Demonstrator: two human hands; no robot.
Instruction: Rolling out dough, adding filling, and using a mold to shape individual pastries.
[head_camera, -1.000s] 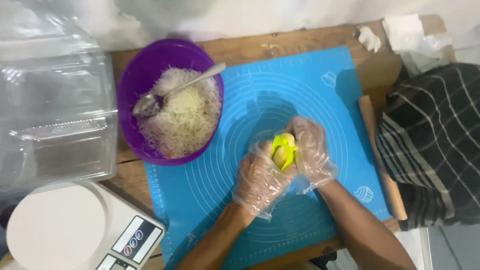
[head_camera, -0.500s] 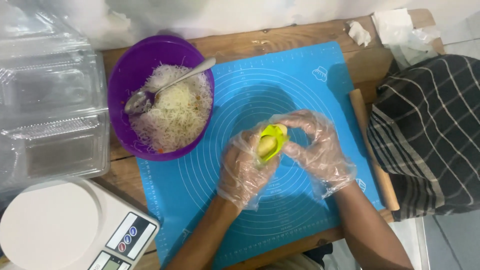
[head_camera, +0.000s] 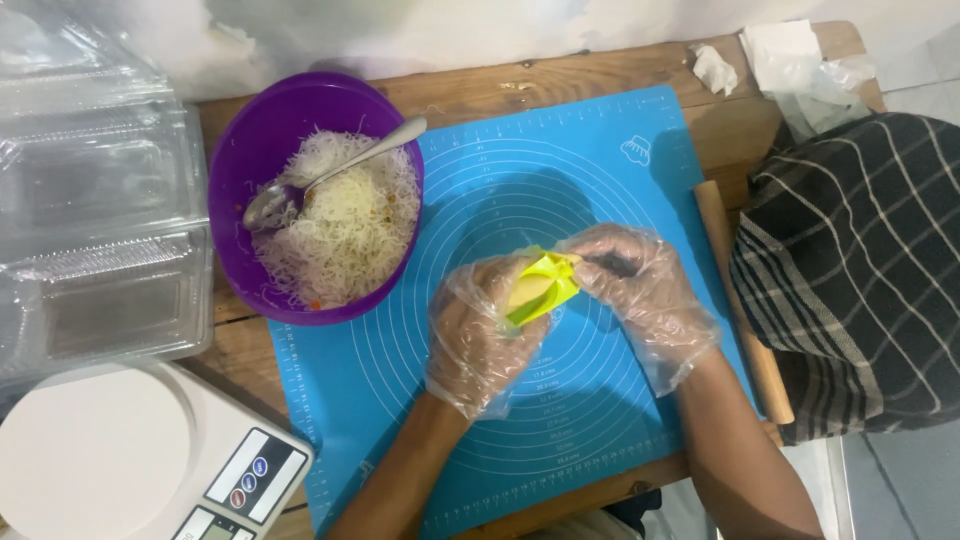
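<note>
Gripping a yellow-green mould (head_camera: 545, 288) with pale dough in it, the left hand (head_camera: 480, 335) in a clear plastic glove is closed around its lower side, while the gloved right hand (head_camera: 640, 285) pinches its upper right edge with curled fingers; the mould sits between both hands, above the middle of the blue mat (head_camera: 560, 180) on the wooden surface (head_camera: 560, 75). Left of the mat stands a purple bowl (head_camera: 260, 130) of thin white noodles with a metal spoon (head_camera: 320, 180) resting in it, clear plastic boxes (head_camera: 100, 230) and a white scale (head_camera: 130, 460) further left. A wooden rolling pin (head_camera: 740, 300) lies along the mat's right edge, just beside a dark striped cloth (head_camera: 860, 270).
</note>
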